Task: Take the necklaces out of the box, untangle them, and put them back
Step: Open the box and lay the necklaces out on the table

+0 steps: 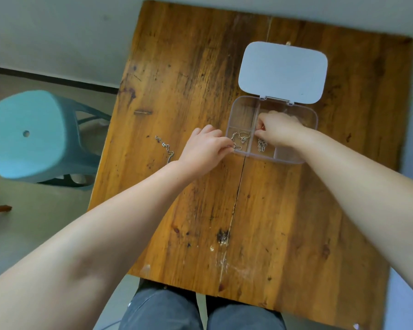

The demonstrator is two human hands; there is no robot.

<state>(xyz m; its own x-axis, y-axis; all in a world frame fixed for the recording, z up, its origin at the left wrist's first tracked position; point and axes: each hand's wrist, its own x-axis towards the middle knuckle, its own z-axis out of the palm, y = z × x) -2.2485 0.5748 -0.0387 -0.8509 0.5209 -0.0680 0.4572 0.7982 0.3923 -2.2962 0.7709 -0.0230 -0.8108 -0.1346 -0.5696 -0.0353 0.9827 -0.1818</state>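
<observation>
A clear plastic box (311,115) with several compartments lies open on the wooden table, its pale blue lid (283,71) flipped back. A silver necklace (241,138) lies in the front-left compartment; my left hand (205,146) pinches its chain at the box's front edge. My right hand (279,127) reaches into the box over the middle divider, fingertips pinched together on what looks like the same chain. Another coiled necklace (262,144) rests in the front-middle compartment. A third chain (165,147) lies loose on the table to the left of my left hand.
The wooden table (224,210) has a seam down its middle. A teal plastic stool (36,134) stands on the floor at the left. My knees in grey trousers (200,310) sit under the near table edge.
</observation>
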